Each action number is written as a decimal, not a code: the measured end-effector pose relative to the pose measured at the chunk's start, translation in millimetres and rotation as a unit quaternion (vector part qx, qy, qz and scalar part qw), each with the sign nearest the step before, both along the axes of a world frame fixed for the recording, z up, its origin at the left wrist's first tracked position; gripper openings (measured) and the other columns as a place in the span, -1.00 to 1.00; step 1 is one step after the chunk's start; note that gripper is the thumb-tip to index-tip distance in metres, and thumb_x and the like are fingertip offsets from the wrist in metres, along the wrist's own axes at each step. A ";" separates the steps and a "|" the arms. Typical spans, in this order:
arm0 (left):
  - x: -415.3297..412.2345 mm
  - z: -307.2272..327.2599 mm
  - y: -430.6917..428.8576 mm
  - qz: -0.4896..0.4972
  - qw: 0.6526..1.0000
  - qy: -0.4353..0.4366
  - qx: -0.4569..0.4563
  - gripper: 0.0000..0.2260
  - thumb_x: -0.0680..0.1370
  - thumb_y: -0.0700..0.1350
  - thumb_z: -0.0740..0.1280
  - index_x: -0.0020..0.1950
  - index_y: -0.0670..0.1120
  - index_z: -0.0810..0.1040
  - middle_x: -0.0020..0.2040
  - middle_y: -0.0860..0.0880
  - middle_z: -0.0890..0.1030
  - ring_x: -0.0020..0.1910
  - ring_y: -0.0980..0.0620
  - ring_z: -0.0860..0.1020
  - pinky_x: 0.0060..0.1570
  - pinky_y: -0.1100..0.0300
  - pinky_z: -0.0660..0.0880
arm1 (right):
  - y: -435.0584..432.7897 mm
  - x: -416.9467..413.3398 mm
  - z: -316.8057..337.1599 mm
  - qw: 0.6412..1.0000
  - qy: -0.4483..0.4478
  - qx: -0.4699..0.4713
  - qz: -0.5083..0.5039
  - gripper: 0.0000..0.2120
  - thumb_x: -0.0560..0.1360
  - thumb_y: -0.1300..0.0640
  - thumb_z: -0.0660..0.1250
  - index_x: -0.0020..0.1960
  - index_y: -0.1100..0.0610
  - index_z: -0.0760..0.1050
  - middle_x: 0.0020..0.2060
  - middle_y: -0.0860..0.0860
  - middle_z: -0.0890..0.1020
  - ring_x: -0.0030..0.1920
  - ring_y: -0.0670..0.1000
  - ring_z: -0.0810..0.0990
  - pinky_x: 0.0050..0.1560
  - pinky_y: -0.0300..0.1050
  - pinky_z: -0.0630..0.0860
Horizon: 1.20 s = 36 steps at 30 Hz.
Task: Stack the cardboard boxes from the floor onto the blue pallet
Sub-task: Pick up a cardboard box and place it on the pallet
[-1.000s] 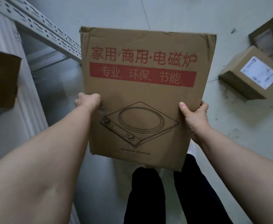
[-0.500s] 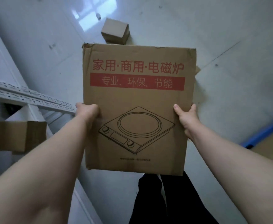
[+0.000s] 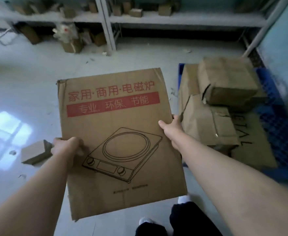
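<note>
I carry a large flat cardboard box (image 3: 117, 137) with red print and a drawing of a cooktop, held in front of me above the floor. My left hand (image 3: 65, 148) grips its left edge, and my right hand (image 3: 171, 129) grips its right edge with the thumb on top. The blue pallet (image 3: 279, 130) lies on the floor to the right. On the pallet rest a flat box (image 3: 252, 150) marked with black letters, a box (image 3: 206, 123) on top of it, and a higher box (image 3: 225, 80) stacked behind.
A small cardboard box (image 3: 36, 151) lies on the floor at my left. Metal shelving (image 3: 105, 26) with several small boxes runs along the far wall. A wall (image 3: 283, 40) stands behind the pallet. My legs and white shoes (image 3: 145, 220) show at the bottom.
I have turned to the right with the box still in both hands. The blue pallet with its stacked boxes and the far shelving have come into view.
</note>
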<state>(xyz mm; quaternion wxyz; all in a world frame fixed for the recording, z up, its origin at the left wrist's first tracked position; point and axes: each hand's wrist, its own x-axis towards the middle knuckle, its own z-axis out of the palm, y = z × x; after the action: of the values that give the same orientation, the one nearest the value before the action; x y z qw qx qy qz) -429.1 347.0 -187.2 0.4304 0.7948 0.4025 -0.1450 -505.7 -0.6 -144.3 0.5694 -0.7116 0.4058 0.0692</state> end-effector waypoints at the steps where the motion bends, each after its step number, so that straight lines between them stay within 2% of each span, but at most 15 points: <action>1: 5.9 11.5 -26.5 -0.022 1.000 -0.010 -0.003 -0.37 0.09 -0.05 0.41 0.13 -0.11 0.36 -0.10 -0.27 0.63 -0.16 -0.30 0.62 -0.22 -0.17 0.60 | -20.9 -7.9 8.8 1.000 -0.009 -0.001 -0.021 -0.45 0.56 -0.02 0.29 0.47 0.00 0.13 0.21 0.01 0.51 0.08 0.11 0.49 0.11 -0.02 0.46; 5: 33.0 21.4 -126.5 -0.115 0.992 -0.036 -0.024 -0.33 -0.05 0.00 0.39 0.06 -0.07 0.44 0.03 -0.29 0.61 -0.08 -0.37 0.61 -0.29 -0.33 0.56 | -107.3 -50.5 37.3 0.994 -0.026 -0.021 -0.105 -0.41 0.57 -0.02 0.28 0.51 -0.03 0.11 0.31 0.00 0.47 0.23 0.15 0.48 0.17 0.02 0.45; 9: 11.3 73.5 -267.8 -0.206 0.975 -0.061 -0.051 -0.43 0.03 -0.05 0.40 0.01 -0.06 0.39 0.04 -0.27 0.59 -0.07 -0.32 0.62 -0.39 -0.17 0.59 | -206.9 -107.7 57.0 0.984 -0.045 -0.025 -0.173 -0.42 0.58 0.00 0.27 0.52 0.01 0.11 0.34 0.05 0.45 0.25 0.14 0.47 0.19 0.07 0.44; 12: -15.3 91.5 -368.0 -0.269 0.960 -0.059 -0.054 -0.37 -0.01 0.01 0.38 0.04 0.00 0.35 0.05 -0.20 0.60 -0.02 -0.28 0.60 -0.26 -0.24 0.58 | -289.5 -154.9 66.7 0.974 -0.040 -0.026 -0.223 -0.46 0.59 0.01 0.27 0.49 0.03 0.17 0.25 0.06 0.48 0.19 0.15 0.49 0.12 0.05 0.45; 15: -66.2 107.0 -468.3 -0.303 0.950 -0.049 -0.058 -0.34 0.09 -0.01 0.38 0.18 -0.01 0.33 0.11 -0.18 0.55 0.02 -0.24 0.57 -0.10 -0.19 0.60 | -373.2 -205.1 71.3 0.967 -0.029 -0.026 -0.254 -0.55 0.58 -0.01 0.29 0.39 0.03 0.24 0.15 0.04 0.51 0.05 0.12 0.50 0.11 0.10 0.49; 17: -100.6 108.1 -529.5 -0.312 0.947 -0.046 -0.062 -0.35 0.19 -0.04 0.37 0.26 -0.06 0.32 0.16 -0.18 0.48 0.07 -0.24 0.53 0.01 -0.16 0.59 | -425.2 -236.5 72.2 0.961 -0.024 -0.037 -0.273 -0.55 0.57 0.00 0.29 0.40 0.02 0.24 0.16 0.03 0.51 0.04 0.11 0.48 0.10 0.08 0.47; 21: -145.2 76.1 -630.6 -0.347 0.936 0.005 -0.052 -0.19 0.14 0.01 0.36 0.40 0.01 0.24 0.25 -0.16 0.42 0.16 -0.26 0.49 0.09 -0.18 0.54 | -511.3 -290.5 70.7 0.950 0.002 -0.074 -0.303 -0.52 0.58 0.06 0.28 0.45 0.08 0.24 0.17 0.06 0.50 0.05 0.09 0.45 0.05 -0.02 0.39; 24: -171.5 45.9 -684.4 -0.360 0.929 0.064 -0.055 -0.09 0.06 0.02 0.37 0.41 0.08 0.18 0.26 -0.14 0.43 0.17 -0.25 0.49 0.10 -0.21 0.51 | -559.9 -317.3 59.3 0.940 0.036 -0.082 -0.328 -0.52 0.57 0.08 0.29 0.44 0.06 0.24 0.18 0.07 0.51 0.14 0.14 0.49 0.14 0.02 0.44; 27: -198.4 35.3 -723.7 -0.367 0.925 0.091 -0.039 -0.20 0.24 0.00 0.35 0.47 0.01 0.16 0.32 -0.16 0.37 0.23 -0.25 0.44 0.19 -0.18 0.47 | -594.3 -331.4 36.1 0.931 0.069 -0.076 -0.350 -0.52 0.55 0.06 0.30 0.42 0.02 0.25 0.10 0.03 0.52 0.15 0.16 0.51 0.16 0.05 0.47; 31: -204.9 0.8 -763.2 -0.387 0.912 0.133 -0.006 -0.20 0.31 0.03 0.36 0.50 -0.05 0.13 0.36 -0.19 0.31 0.29 -0.26 0.40 0.26 -0.17 0.43 | -636.1 -333.8 -10.5 0.923 0.104 -0.072 -0.362 -0.55 0.48 0.01 0.33 0.33 -0.05 0.32 0.09 0.02 0.57 0.09 0.15 0.54 0.20 0.15 0.48; 34: -198.6 -28.7 -789.6 -0.401 0.903 0.156 0.001 -0.19 0.32 0.09 0.34 0.52 -0.02 0.11 0.37 -0.20 0.33 0.28 -0.26 0.42 0.26 -0.17 0.43 | -658.8 -322.6 -32.8 0.917 0.105 -0.064 -0.379 -0.58 0.52 0.12 0.32 0.35 0.03 0.33 0.13 0.06 0.57 0.09 0.14 0.54 0.19 0.10 0.48; 36: -193.7 -48.4 -806.6 -0.409 0.896 0.172 0.012 -0.19 0.33 0.12 0.32 0.52 -0.07 0.12 0.38 -0.20 0.32 0.31 -0.25 0.39 0.29 -0.16 0.41 | -675.8 -315.1 -49.5 0.917 0.113 -0.060 -0.378 -0.58 0.55 0.20 0.29 0.39 0.10 0.32 0.12 0.03 0.53 0.17 0.16 0.51 0.17 0.03 0.43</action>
<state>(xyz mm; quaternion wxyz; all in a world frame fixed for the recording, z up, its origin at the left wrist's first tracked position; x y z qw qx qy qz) -622.7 -459.6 -235.6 0.2471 0.8571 0.1116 -0.4380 -820.8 -676.4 -193.7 0.4599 -0.5248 0.7099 -0.0956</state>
